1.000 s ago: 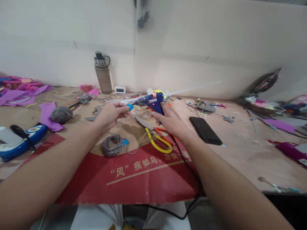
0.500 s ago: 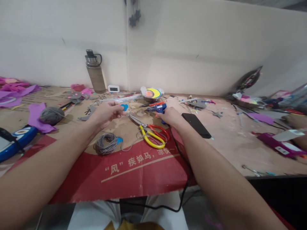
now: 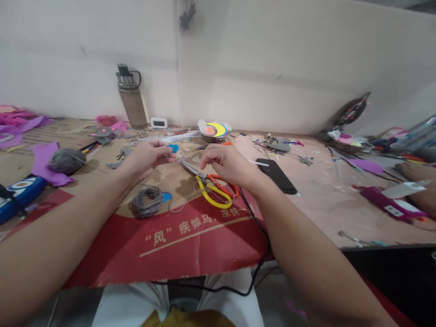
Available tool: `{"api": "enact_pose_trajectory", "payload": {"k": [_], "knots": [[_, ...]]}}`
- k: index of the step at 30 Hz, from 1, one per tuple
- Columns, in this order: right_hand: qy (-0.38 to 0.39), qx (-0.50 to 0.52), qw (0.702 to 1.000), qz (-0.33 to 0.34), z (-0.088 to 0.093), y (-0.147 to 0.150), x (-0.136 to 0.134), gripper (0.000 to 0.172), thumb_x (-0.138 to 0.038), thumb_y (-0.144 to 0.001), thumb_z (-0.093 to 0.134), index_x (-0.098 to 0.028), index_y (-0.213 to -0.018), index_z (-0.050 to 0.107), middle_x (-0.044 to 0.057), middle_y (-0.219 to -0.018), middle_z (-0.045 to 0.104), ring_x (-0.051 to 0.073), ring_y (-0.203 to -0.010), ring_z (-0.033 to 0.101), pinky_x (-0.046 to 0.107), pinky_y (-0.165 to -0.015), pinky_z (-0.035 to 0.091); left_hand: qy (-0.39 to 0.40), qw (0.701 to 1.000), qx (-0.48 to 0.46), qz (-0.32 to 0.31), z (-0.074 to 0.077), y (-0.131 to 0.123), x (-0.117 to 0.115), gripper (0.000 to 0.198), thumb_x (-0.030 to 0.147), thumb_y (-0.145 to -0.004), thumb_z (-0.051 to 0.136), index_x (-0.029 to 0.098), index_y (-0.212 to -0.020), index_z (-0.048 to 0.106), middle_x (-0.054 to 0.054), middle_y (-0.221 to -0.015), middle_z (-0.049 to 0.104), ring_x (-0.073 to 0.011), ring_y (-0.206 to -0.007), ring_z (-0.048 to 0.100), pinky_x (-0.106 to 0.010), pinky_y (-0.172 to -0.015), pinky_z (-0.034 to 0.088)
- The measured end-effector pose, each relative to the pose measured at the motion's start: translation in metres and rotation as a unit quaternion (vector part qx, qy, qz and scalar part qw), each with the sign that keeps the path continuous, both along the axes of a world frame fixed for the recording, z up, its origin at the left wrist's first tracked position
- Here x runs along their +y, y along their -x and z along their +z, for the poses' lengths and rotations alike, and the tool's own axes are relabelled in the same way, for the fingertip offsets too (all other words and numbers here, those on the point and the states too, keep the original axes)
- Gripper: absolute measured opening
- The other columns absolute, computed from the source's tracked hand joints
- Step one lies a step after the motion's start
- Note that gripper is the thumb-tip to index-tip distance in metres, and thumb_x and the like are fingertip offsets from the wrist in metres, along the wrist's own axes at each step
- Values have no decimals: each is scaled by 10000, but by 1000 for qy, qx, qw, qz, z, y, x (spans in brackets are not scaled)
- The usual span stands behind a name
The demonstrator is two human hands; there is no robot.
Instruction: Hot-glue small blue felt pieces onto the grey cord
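My left hand (image 3: 152, 156) is closed, pinching a small blue cutout (image 3: 174, 148) between thumb and fingertips. To its right, my right hand (image 3: 229, 164) hovers above the scissors with its fingers curled and a gap at the thumb; I see nothing in it. The scissors (image 3: 214, 193), with one yellow and one red handle, lie under and in front of that hand. A coil of grey cord (image 3: 148, 202) rests below my left wrist, with another blue piece (image 3: 166, 196) beside it. The glue gun is hidden behind my right hand; a pale stick (image 3: 259, 163) pokes out there.
A black phone (image 3: 277, 176) lies right of my right hand. A bottle (image 3: 132, 100), small clock (image 3: 159, 123) and metal bowl (image 3: 214, 137) stand along the wall. Grey yarn (image 3: 67, 161) sits left. A black cable (image 3: 252, 213) crosses the cardboard. Another person's hand (image 3: 417, 175) shows far right.
My right hand has let go of the blue glue gun and come left and nearer, towards my left hand. The left hand keeps hold of the blue cutout. The view has shifted slightly.
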State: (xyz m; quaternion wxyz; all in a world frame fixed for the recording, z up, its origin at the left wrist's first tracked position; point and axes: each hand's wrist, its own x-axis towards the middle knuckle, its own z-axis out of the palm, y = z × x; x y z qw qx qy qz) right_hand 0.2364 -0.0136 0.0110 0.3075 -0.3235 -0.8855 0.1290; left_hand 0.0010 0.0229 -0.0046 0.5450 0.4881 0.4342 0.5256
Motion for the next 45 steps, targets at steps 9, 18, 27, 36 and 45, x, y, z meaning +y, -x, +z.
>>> {"api": "enact_pose_trajectory", "payload": {"k": [9,18,27,36,45], "knots": [[3,-159,985,68,-20,9,9,429,30,-760,510,-237,-1001,742,56,-1071,657,172,-943,554,335,-891,391,-3,1000,-25,-17,1,0,0,120,37,-732,685,122,-713,601,-27,-636,660,-97,-553,645,-191,-584,548],[51,-104,993,-36,-20,20,6,116,-108,-824,555,-179,-737,584,27,-779,607,162,-776,527,311,-762,382,23,998,-14,-52,8,-4,-11,93,56,-737,689,123,-707,633,-30,-643,647,-85,-529,603,-171,-506,512],[89,191,968,-133,-26,31,6,88,-236,-855,529,-191,-783,505,-18,-722,546,122,-676,493,272,-654,377,73,978,7,-195,11,-13,-26,83,116,-702,744,128,-754,681,-70,-778,692,-123,-719,653,-153,-508,460],[124,219,962,-105,-25,35,5,89,-257,-843,562,-190,-787,545,-22,-699,559,106,-646,487,257,-629,379,100,969,-15,-223,10,-18,-32,106,143,-679,753,139,-765,690,-46,-761,675,-113,-686,646,-177,-543,477],[183,218,952,-109,-19,24,9,112,-250,-849,543,-183,-762,562,-36,-618,512,88,-547,475,253,-564,384,33,976,-132,-169,25,-12,-35,45,106,-708,663,145,-709,641,-2,-634,579,-95,-589,554,-228,-609,503]]}}
